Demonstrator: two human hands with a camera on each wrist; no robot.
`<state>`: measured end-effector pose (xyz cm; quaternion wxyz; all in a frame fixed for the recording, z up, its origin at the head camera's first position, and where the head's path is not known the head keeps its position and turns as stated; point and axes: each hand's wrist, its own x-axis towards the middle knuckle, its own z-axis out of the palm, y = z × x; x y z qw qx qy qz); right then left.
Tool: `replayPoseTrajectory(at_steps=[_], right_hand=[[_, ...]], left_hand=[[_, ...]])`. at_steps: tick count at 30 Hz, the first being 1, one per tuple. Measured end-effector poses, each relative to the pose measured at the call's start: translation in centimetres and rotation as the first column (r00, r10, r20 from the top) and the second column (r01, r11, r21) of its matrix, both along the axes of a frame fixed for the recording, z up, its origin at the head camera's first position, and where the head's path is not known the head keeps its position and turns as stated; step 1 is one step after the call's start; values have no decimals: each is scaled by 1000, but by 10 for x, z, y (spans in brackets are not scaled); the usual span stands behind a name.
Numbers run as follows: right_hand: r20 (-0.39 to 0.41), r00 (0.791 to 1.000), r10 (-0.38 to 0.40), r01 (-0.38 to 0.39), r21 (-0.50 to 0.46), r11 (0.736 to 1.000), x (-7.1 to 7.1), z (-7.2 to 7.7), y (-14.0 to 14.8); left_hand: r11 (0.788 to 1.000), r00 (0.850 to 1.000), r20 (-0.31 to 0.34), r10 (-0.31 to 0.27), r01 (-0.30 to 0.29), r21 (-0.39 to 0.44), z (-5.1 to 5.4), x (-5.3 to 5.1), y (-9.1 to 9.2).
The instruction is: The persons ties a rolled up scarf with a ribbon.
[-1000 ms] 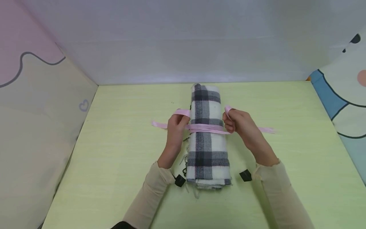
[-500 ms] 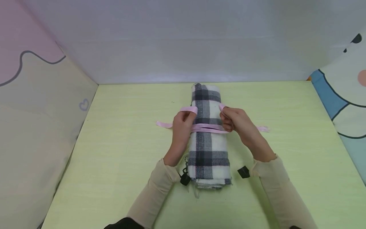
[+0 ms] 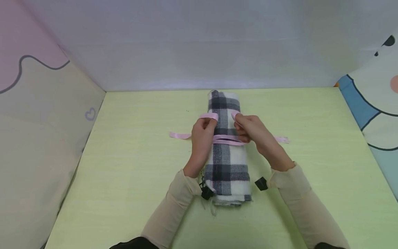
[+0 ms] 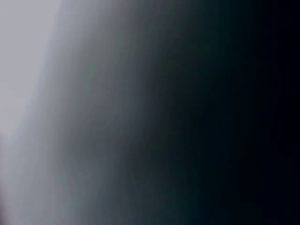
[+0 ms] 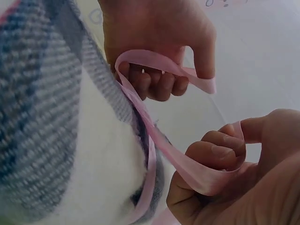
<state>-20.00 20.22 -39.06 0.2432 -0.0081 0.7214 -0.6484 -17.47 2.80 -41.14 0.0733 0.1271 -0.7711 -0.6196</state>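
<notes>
A rolled grey-and-white checked cloth with fringe along its left side lies lengthwise on the table. Around its middle runs a pink ribbon. My left hand pinches one stretch of this ribbon between thumb and fingers, above the roll's left side. Another stretch is gripped by my right hand, whose fingers curl round it at the roll's right side. In the right wrist view the ribbon passes through both hands. A loose tail shows beyond each hand. The left wrist view is dark and blurred.
The pale yellow-green table extends on both sides of the roll. A plain grey-white wall stands behind it, with printed panels left and right. A small black block hangs by the right cuff, another by the left.
Both hands have moved inward and slightly away from me, closer together over the roll, still holding the ribbon. A narrow gap has opened between the ribbon strands across the cloth.
</notes>
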Motion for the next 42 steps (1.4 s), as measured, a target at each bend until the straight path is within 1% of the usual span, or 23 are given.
replayPoseTrajectory(at_steps=[4, 8, 12, 16, 20, 25, 29, 34, 37, 39, 40, 42], right_hand=[[51, 999, -5, 7, -30, 1000, -1, -4, -10], [100, 995, 4, 4, -74, 997, -1, -7, -18], [109, 994, 24, -14, -93, 996, 0, -8, -22], [111, 993, 26, -16, -91, 996, 1, -8, -25], [117, 993, 28, -17, -98, 995, 2, -8, -28], [126, 992, 24, -11, -106, 994, 3, -7, -30], [118, 993, 11, -1, -79, 997, 2, -7, -31], [88, 996, 6, -4, -18, 1000, 2, -7, -31], [39, 999, -4, 3, 24, 1000, 3, -8, -29], [-19, 1000, -21, 22, 67, 998, 4, -8, -27], [-63, 998, -28, 35, 103, 994, 5, -8, -27], [-167, 985, -33, 66, 193, 979, 9, -8, -25]], left_hand=[[999, 1000, 5, 19, -18, -34, -1, 0, 7], [994, 1000, 2, 28, -28, -106, -1, 0, 11], [983, 1000, -11, 25, -27, -180, 0, 1, 13], [969, 999, -45, 10, -21, -245, 0, 1, 14], [957, 997, -71, -5, -16, -290, -1, 2, 15], [954, 997, -82, -10, -16, -301, -1, 2, 15], [960, 996, -83, -11, -12, -281, -1, 3, 14], [969, 996, -92, -17, -6, -248, 0, 3, 14], [972, 994, -103, -23, -1, -234, 1, 3, 14], [974, 993, -112, -31, 4, -228, 1, 4, 14], [974, 992, -118, -36, 8, -226, 1, 4, 14], [974, 991, -123, -49, 20, -224, 1, 4, 12]])
